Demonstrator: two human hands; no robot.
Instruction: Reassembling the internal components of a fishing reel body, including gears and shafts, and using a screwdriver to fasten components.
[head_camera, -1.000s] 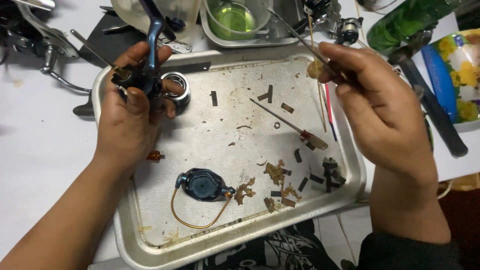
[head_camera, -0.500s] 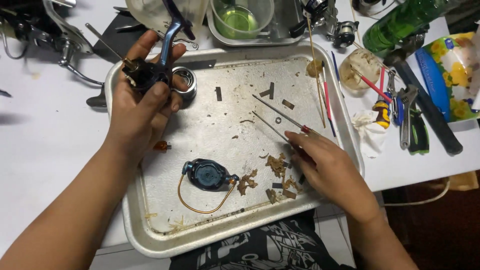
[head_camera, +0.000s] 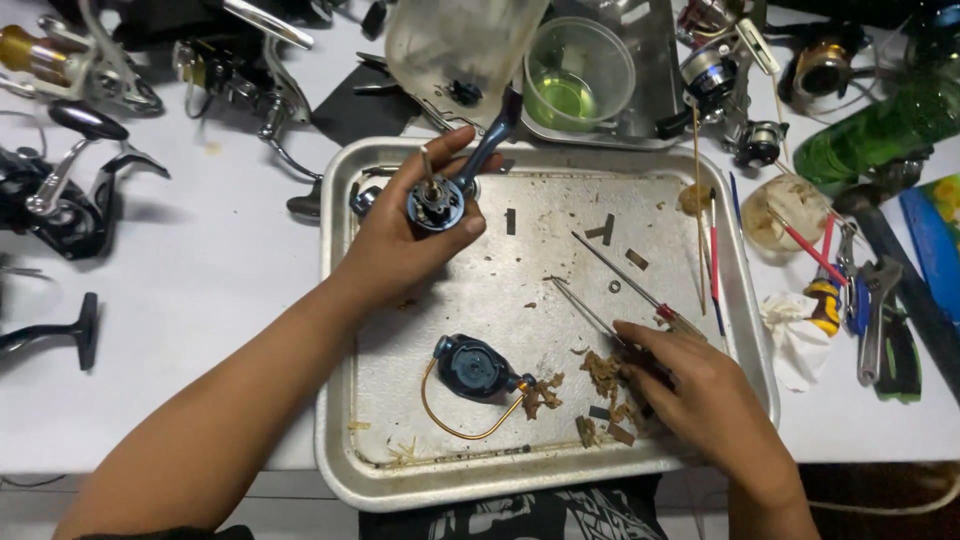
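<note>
Tweezers (head_camera: 585, 308), thin and metal, lay slanted across the bare middle of a scuffed metal tray (head_camera: 345, 300), their near end under the fingertips of the right hand (head_camera: 700, 395), which pinched them at the tray's front right. That hand rested on a scatter of brown scraps (head_camera: 605, 375) and small dark strips. Just left of the scraps sat a dark blue reel side cover (head_camera: 475, 367) with a loop of orange wire (head_camera: 450, 420) curling from it toward the tray's front rim. A red-handled screwdriver (head_camera: 625, 283) lay beside the tweezers, nearly parallel to them, its handle close to the right hand's knuckles. Farther back, the left hand (head_camera: 400, 245) was clenched around a blue fishing reel body (head_camera: 437, 203), held above the tray's rear left corner with its gear face turned up and its stem pointing away. Beyond the tray stood a clear plastic cup (head_camera: 578, 72) of green liquid inside a second metal tray. Spinning reels (head_camera: 70, 190) crowded the white table at far left; pliers and a wrench (head_camera: 875, 320) lay at right.
</note>
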